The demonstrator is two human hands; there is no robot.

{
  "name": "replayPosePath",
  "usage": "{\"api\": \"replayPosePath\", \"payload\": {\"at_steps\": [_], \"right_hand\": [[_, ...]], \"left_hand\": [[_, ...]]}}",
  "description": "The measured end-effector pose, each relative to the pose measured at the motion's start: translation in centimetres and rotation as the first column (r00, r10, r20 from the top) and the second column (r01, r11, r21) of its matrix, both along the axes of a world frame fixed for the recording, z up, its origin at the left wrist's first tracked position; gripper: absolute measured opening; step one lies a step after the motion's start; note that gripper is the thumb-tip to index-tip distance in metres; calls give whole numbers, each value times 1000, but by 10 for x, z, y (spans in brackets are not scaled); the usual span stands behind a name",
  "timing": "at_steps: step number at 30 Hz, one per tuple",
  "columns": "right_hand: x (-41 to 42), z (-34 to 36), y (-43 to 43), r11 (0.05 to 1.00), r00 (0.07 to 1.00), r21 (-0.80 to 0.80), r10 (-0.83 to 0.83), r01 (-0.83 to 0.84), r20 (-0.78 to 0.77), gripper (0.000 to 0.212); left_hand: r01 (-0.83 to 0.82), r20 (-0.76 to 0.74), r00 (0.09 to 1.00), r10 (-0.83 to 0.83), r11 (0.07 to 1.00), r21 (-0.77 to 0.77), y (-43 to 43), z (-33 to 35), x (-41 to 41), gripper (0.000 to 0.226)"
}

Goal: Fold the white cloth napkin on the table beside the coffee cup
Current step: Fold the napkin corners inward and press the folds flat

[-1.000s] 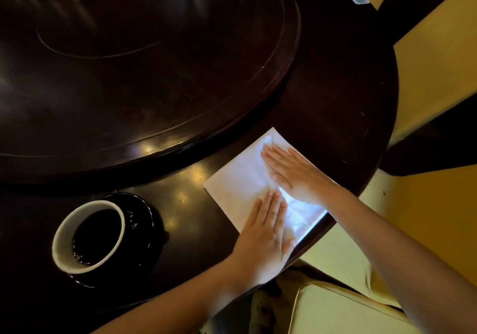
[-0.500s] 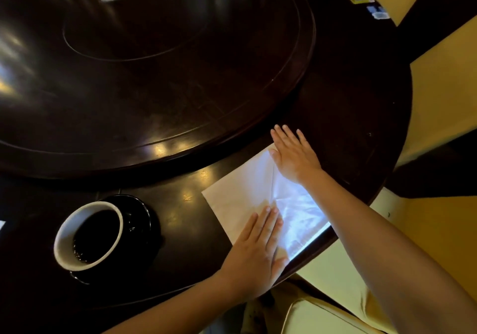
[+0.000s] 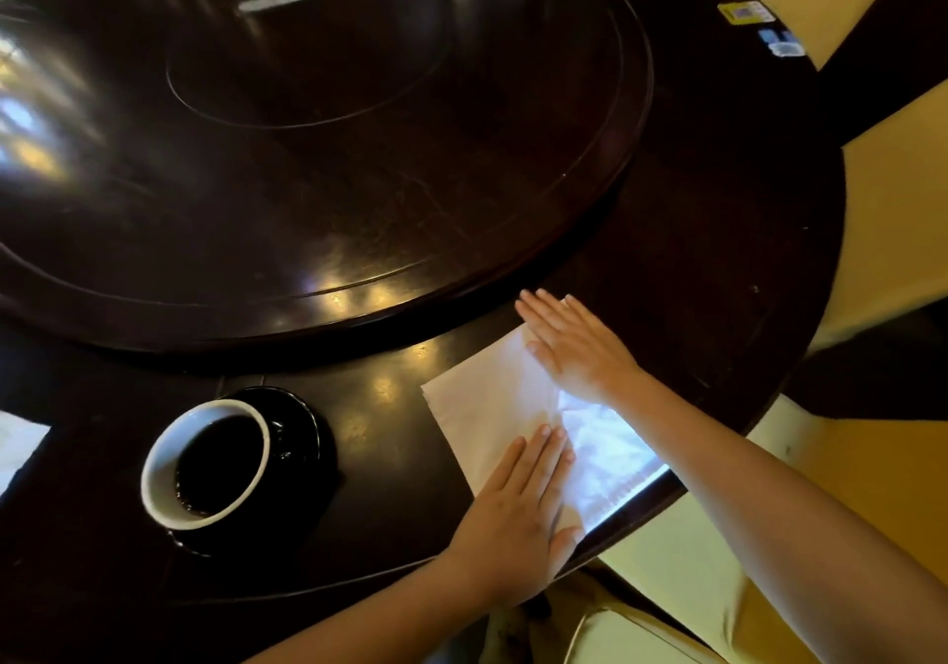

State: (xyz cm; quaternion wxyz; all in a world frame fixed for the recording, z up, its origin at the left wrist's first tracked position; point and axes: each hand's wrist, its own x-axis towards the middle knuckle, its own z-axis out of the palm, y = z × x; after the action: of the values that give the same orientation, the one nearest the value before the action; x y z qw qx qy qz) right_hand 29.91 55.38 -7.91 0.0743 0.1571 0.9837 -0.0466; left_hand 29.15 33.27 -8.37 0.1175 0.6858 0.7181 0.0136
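white cloth napkin [image 3: 492,396] is lying flat near the table [image 3: 718,263] edge closest to the person, to the right of the coffee cup [image 3: 205,463], apart from it. the cup is sitting on a dark saucer [image 3: 302,437] and looks full of dark liquid.

left hand [image 3: 518,514] is resting palm down on the near end of the napkin, fingers spread flat and together, gripping nothing. right hand [image 3: 574,345] is lying palm down across the far end, also flat and holding nothing; its fingertips are reaching just past the cloth toward the raised turntable [image 3: 328,150].

a diagonal crease is showing between the 2 hands. the right part of the cloth is glaring in strong light, so the layer count there is not readable.

judgement: the step in hand is pressing and smoothing a fold already laid down, 1 hand anchoring, the other flattening. the task looks partway, not finished.

next move likely calls for lifting 1 edge or corner with a pinch while the other palm is pinning the cloth, then carrying it over to meet the opposite edge.

risk: the napkin is reaching the table rim, so it could slide off; cup is close enough to mind with the left forearm.
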Motion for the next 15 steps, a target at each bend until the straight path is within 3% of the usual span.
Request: {"api": "replayPosePath", "payload": {"at_steps": [5, 7, 9, 10, 11, 13, 15], "right_hand": [[-8, -1, 23, 977, 977, 13, -213, 212, 34, 59], [-1, 2, 29, 941, 941, -27, -335, 337, 39, 58], [17, 11, 31, 875, 880, -166, -470, 455, -65, 59], [29, 17, 29, 837, 837, -244, -530, 490, -137, 57], [44, 23, 24, 808, 794, -296, -574, 509, -201, 51], [73, 34, 12, 763, 727, -346, -637, 546, -257, 35], [101, 43, 0, 672, 689, -418, -712, 612, -136, 30]], "left_hand": [[17, 51, 999, -13, 995, -95, 2, 5, -3, 69], [-4, 262, 965, 15, 999, -44, 6, 19, -8, 72], [-159, 514, 842, 167, 985, -60, 16, 40, -28, 66], [-273, 555, 795, 243, 962, -31, 22, 45, -43, 57], [-394, 560, 760, 331, 919, -9, 28, 47, -60, 49], [-567, 429, 750, 503, 823, 28, 38, 47, -95, 44], [-591, 230, 779, 583, 806, -41, 46, 46, -117, 46]]}}
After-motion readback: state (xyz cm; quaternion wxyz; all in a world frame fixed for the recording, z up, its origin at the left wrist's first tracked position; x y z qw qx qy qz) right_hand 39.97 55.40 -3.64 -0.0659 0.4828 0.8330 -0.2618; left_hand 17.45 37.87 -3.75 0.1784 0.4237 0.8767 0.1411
